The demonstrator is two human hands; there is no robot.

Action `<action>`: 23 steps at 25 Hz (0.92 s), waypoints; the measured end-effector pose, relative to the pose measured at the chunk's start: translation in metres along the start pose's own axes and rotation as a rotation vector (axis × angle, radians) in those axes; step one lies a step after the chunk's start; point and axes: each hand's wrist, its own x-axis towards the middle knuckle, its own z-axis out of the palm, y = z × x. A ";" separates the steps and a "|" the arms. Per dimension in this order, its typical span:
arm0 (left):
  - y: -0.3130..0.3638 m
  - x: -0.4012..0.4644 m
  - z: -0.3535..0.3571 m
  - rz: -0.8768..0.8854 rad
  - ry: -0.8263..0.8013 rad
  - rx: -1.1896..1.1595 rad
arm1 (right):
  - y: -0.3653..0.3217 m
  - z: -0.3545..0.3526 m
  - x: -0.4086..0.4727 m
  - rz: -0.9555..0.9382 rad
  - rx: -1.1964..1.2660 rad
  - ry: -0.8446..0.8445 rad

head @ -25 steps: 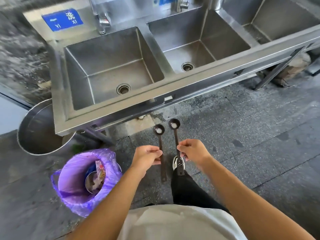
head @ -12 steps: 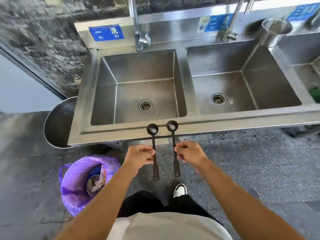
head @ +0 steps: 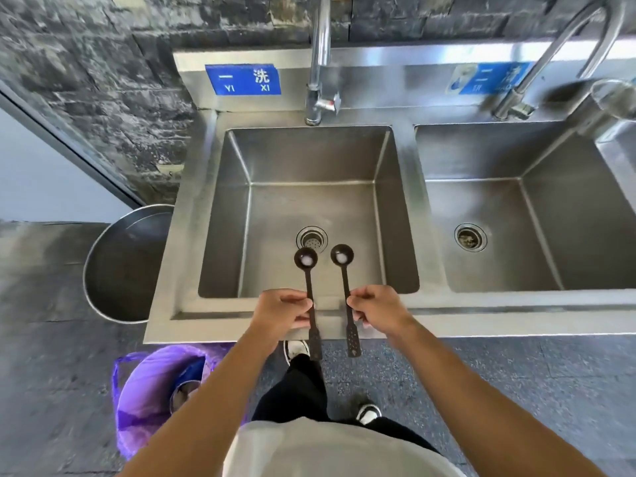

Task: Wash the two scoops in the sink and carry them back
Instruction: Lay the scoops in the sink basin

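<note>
- Fingertips of the left hand [head: 279, 313] pinch the thin dark handle of the left scoop [head: 308, 297] about midway along; the right hand [head: 378, 311] pinches the right scoop [head: 347, 294] the same way, fingers curled shut around the stem.
- Both scoops point away from the person, roughly parallel and near each other, bowls up and level over the near part of the left basin [head: 309, 208], close to its drain [head: 311, 238]. Each bowl carries a small pale residue (what it is cannot be told).
- The flat, perforated handle ends hang back past the sink's front rim [head: 241, 325], over the floor.
- The scoops look light, stiff and narrow. Once wet they will likely be slippery, so a pinch at mid-handle or on the wider flat end should hold better than one near the bowl.
- The faucet [head: 320, 63] stands at the back of the basin, with no water visibly running; washing seems not yet begun.
- Beside the sink sit a round metal basin [head: 120, 270] and a purple-lined bin [head: 148, 394].
</note>
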 end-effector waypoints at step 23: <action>0.118 0.192 -0.078 -0.123 0.082 0.096 | -0.133 0.075 0.208 0.221 0.055 -0.033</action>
